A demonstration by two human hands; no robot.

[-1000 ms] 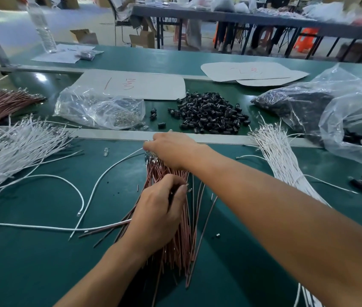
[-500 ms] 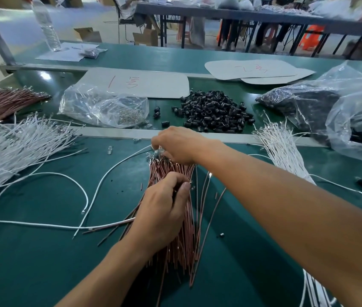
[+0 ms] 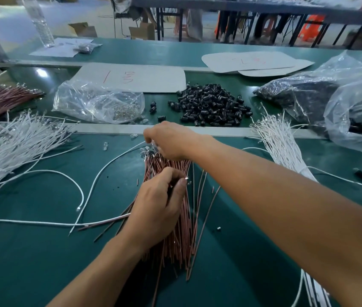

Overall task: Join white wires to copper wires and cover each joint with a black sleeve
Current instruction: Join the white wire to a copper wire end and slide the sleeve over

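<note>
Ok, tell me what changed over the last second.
Almost nothing. The right hand still works at the far ends of the copper wire bundle, and the left hand still grips it mid-length; neither visibly shifted, and nothing was picked up or let go. The white wires, black sleeves and plastic bag lie as before.

Green workbench (image 3: pixel 42 262); another table (image 3: pixel 242 6) stands beyond.

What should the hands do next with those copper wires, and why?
Probably draw one wire free with the right hand: its fingers pinch at the far tips of the copper wires, while the left hand rests on the bundle, steadying it.
</note>
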